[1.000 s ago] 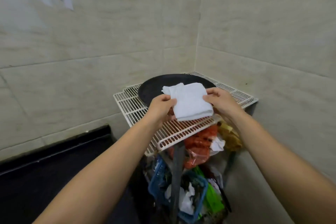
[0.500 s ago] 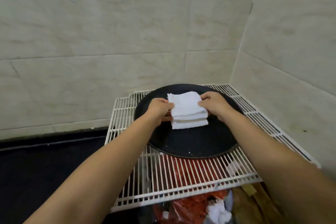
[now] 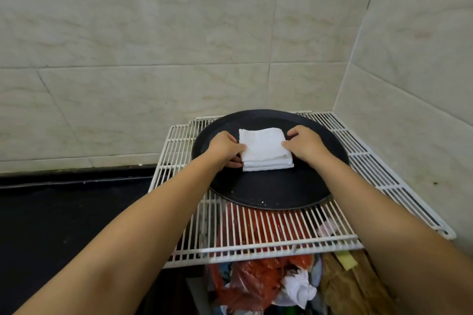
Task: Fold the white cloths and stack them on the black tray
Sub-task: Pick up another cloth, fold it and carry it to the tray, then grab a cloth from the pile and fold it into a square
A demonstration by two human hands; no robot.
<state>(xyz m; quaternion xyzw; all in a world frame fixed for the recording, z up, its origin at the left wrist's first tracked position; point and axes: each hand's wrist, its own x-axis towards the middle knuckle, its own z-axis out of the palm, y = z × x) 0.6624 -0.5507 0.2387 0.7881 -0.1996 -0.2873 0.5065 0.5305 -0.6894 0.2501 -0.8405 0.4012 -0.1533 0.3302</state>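
I see the stack of folded white cloths (image 3: pixel 265 150) resting on the black tray (image 3: pixel 276 192), squarely between my left hand (image 3: pixel 225 147) and right hand (image 3: pixel 303 144), both sets of fingers curled against its side edges, equally near.

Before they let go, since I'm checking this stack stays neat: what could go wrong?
The cloths sit toward the tray's far side, layers slightly offset; as the left hand and right hand withdraw, the top one could shift. The tray overhangs the rack's back edge and might tip.
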